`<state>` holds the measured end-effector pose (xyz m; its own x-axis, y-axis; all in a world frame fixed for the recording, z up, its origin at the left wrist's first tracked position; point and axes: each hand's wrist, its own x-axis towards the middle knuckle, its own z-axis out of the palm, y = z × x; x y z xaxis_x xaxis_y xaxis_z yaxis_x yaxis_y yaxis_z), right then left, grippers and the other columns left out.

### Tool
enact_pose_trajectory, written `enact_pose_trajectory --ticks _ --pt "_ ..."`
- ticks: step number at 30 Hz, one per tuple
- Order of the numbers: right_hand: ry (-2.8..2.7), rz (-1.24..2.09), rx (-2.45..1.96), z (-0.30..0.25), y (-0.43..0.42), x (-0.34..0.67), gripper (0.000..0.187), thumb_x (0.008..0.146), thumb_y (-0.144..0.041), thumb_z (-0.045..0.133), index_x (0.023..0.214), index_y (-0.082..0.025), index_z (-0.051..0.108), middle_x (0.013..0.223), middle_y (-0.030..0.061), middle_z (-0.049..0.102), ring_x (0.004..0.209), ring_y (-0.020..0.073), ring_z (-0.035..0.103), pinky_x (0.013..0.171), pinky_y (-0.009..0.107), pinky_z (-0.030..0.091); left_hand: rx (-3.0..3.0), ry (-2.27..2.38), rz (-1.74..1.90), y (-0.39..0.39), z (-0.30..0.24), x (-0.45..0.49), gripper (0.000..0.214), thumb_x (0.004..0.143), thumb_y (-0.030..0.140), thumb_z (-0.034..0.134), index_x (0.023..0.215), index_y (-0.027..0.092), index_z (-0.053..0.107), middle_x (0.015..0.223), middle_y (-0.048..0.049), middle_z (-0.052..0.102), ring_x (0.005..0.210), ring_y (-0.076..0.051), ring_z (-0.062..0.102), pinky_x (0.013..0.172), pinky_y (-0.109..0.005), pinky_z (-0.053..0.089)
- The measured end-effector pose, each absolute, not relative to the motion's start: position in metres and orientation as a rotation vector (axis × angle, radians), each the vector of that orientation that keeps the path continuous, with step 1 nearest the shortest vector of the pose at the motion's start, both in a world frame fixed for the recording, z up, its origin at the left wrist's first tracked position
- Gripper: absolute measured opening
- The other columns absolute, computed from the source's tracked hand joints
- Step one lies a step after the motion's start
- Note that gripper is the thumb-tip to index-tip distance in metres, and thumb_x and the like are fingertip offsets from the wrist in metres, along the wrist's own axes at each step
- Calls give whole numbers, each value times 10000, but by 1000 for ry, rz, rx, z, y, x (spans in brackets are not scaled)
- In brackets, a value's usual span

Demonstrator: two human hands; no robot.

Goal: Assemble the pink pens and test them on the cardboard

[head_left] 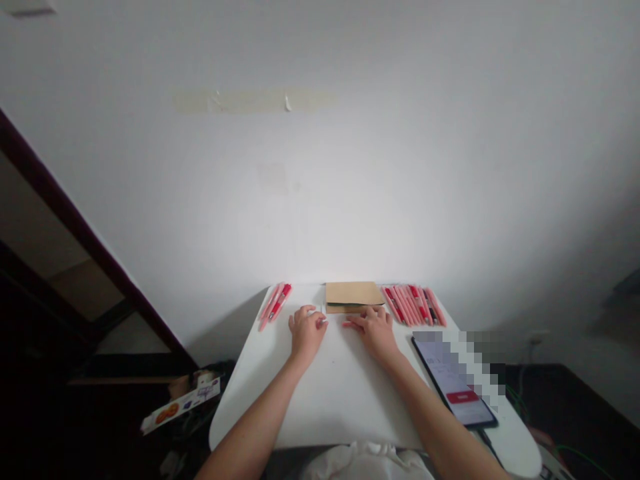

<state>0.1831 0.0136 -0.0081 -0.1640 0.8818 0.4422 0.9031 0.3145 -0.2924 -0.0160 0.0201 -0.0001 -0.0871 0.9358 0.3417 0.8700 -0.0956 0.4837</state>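
Both my hands rest on a small white table (320, 400) near its far edge. My left hand (306, 329) is curled, its fingertips pinching a small pale piece I cannot make out. My right hand (374, 329) lies beside it with fingers closed around a thin pink pen-like stick that points left. Just beyond the hands sits a flat brown cardboard box (353, 295). A few pink and red pens (274, 304) lie to the left of the box. A larger row of several pink and red pens (414, 305) lies to its right.
A tablet (453, 381) with a lit screen lies on the table's right side. A white wall stands right behind the table. On the dark floor at the left lies a printed package (181, 404). Cables (530, 407) trail off at the right.
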Motion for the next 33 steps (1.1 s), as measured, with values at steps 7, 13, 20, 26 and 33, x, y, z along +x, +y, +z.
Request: enact_pose_trajectory --ticks 7,13,20,26,33 --pt "-2044 -88 -1570 -8 15 184 191 919 -369 595 1027 -379 753 1043 98 670 1077 324 469 872 460 325 2112 2060 919 18 3 -16 61 761 262 750 814 234 740 1182 -72 626 1143 -268 544 1067 -500 331" --pt "-2002 -135 -1547 -6 15 186 181 882 -272 629 989 -348 753 1061 82 689 1085 321 463 898 478 322 2131 2056 935 18 0 -15 20 767 236 729 753 226 720 1155 -65 627 1126 -260 544 1054 -492 337" --pt "-1971 -97 -1529 -8 17 188 146 885 -268 629 944 -314 755 1041 72 693 1101 313 459 912 462 318 2191 2059 957 20 -2 -18 96 825 271 661 847 239 748 1135 -77 633 1084 -256 557 1005 -440 387" --pt "-1972 -79 -1524 -9 18 188 154 888 -274 615 939 -314 755 1056 80 692 1099 312 457 900 465 321 2212 2098 920 22 -5 -19 233 790 124 581 872 254 756 1134 -69 636 1067 -249 570 974 -414 415" --pt "-1966 -77 -1517 -13 20 188 146 891 -302 614 924 -317 755 1012 76 701 1072 309 468 886 457 328 2211 2093 878 23 -7 -19 235 784 152 593 905 270 755 1152 -72 627 1082 -262 563 982 -426 411"
